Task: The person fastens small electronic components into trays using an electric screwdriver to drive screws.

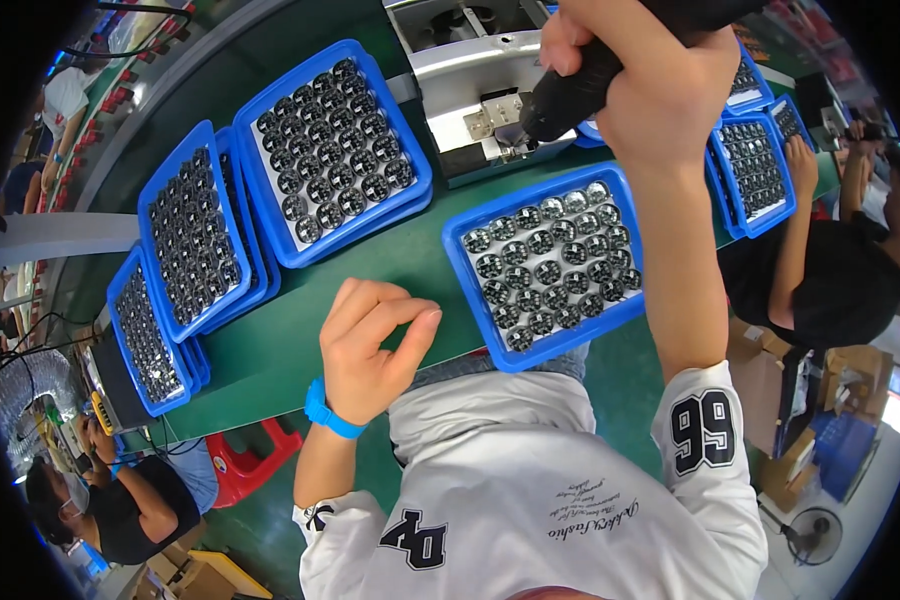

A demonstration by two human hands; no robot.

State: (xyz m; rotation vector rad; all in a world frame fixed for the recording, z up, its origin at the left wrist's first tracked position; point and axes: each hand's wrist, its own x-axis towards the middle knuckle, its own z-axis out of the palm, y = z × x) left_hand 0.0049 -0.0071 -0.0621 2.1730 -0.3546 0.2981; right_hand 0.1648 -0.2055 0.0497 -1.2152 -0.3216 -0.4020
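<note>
My right hand (660, 100) grips a black handheld power tool (570, 100), its narrow end pointing down at a small metal block (495, 115) on a silver machine fixture (465, 65). What the tool's tip touches is too small to tell. My left hand (375, 335) hangs near the table's front edge, a blue band round its wrist. Its fingers are curled and the thumb tip meets the index finger; anything between them is hidden. Between my arms lies a blue tray (570, 340) with rows of round, shiny black parts (547, 271) on a white sheet.
Stacked blue trays (360, 225) of similar parts stand on the green table (410, 265) at left, some tilted. More trays (782, 215) sit to the right beside a co-worker in black (830, 285). Another person (135, 505) works at lower left, near a red stool (255, 465).
</note>
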